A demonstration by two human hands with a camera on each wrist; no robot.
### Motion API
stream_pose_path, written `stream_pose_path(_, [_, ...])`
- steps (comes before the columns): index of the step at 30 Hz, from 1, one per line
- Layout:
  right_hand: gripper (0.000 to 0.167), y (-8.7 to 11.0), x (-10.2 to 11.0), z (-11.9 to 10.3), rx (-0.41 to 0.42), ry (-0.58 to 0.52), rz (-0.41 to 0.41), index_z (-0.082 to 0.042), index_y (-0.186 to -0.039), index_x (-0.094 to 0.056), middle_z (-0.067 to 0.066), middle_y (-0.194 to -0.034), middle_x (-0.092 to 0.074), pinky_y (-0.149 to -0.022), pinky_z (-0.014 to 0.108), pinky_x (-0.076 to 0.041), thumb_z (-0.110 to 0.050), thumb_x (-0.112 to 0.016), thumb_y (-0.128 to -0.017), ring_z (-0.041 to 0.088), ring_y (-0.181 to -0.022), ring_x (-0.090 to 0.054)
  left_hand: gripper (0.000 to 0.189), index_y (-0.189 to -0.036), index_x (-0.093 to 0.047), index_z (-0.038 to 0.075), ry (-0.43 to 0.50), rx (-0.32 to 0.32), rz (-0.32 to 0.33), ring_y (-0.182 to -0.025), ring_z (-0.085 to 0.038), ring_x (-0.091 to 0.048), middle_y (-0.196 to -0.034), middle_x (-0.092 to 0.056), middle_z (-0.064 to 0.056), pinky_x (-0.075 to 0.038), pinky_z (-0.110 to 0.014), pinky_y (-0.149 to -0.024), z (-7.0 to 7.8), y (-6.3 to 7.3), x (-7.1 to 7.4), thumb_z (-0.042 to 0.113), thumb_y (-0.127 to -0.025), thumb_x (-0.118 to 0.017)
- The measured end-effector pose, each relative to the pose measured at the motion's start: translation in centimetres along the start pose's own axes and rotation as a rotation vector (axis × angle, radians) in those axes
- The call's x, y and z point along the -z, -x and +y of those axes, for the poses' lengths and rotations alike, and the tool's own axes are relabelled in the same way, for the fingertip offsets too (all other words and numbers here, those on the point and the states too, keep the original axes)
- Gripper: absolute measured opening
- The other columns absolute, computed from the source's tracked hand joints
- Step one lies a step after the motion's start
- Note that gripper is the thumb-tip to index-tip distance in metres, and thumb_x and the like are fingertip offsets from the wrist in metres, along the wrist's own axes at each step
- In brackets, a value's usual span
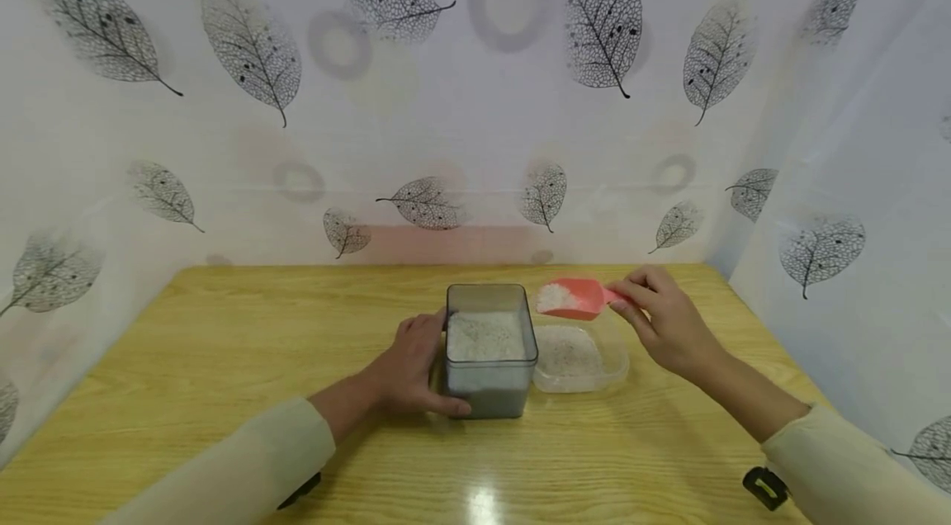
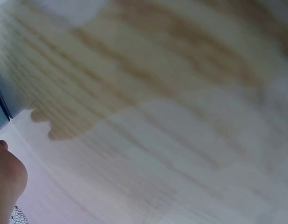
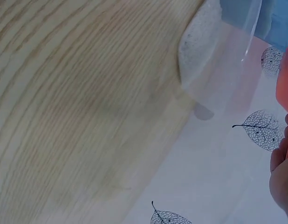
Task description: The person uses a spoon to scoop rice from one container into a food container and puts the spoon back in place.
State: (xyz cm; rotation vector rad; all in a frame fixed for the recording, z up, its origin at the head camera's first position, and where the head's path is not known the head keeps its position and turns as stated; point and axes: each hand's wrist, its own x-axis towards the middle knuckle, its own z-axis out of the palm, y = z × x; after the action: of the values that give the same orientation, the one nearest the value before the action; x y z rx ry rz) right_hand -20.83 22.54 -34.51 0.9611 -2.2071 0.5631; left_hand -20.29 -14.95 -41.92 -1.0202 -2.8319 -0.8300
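Note:
A grey see-through square container (image 1: 490, 389) stands on the table, holding pale grainy material (image 1: 486, 337). My left hand (image 1: 409, 368) grips its left side, the thumb along the front and the fingers toward the back. Over to the right, my right hand (image 1: 672, 327) holds a red scoop (image 1: 589, 300) by its handle. White grains (image 1: 553, 297) lie in the scoop's front part. The scoop is raised, level, above the back of a low clear tub (image 1: 618, 368) that has a layer of grains in it. In the right wrist view, the scoop (image 3: 284, 86) shows at the right edge.
The wooden table (image 1: 245, 343) carries the two containers side by side near its middle. Behind it and along the sides hangs a pale curtain (image 1: 461, 120) with leaf prints. A black strap piece (image 1: 765, 488) shows beneath the right sleeve.

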Motion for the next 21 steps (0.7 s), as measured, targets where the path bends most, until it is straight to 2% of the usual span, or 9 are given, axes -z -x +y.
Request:
stream_pose_path(6, [0.053,1.0,-0.2,1.5,0.097,0.008,0.006,0.006,-0.101,-0.072,0.011,-0.089,-0.055,-0.077,0.026,-0.029,-0.038,-0.043,-0.104,0.019,-0.082,-0.040,0.132,-0.161,-0.009,0.009,-0.002,0.005,-0.001,-0.143,-0.025,-0.033,-0.159,-0.033,-0.006,-0.017,-0.052,-0.119,0.1,0.0,0.0,0.074,-0.066,-0.076])
stream_pose_path(13, [0.048,1.2,-0.2,2.1,0.215,0.130,-0.047,-0.001,-0.100,-0.071,0.009,-0.090,-0.055,-0.074,0.036,-0.035,-0.035,-0.038,-0.107,0.024,-0.082,-0.044,0.133,-0.160,-0.011,0.007,0.007,0.004,0.013,-0.142,-0.027,-0.034,-0.158,-0.035,-0.007,-0.016,-0.052,-0.119,0.0,0.1,0.3,0.071,-0.066,-0.078])
stream_pose_path(21, [0.048,1.4,0.2,2.2,0.238,0.190,-0.069,-0.003,-0.100,-0.070,0.008,-0.090,-0.054,-0.074,0.040,-0.037,-0.035,-0.035,-0.108,0.026,-0.083,-0.045,0.131,-0.160,-0.012,0.007,0.022,-0.016,0.017,-0.141,-0.025,-0.035,-0.158,-0.035,-0.005,-0.017,-0.053,-0.119,0.1,0.0,0.1,0.070,-0.066,-0.078])
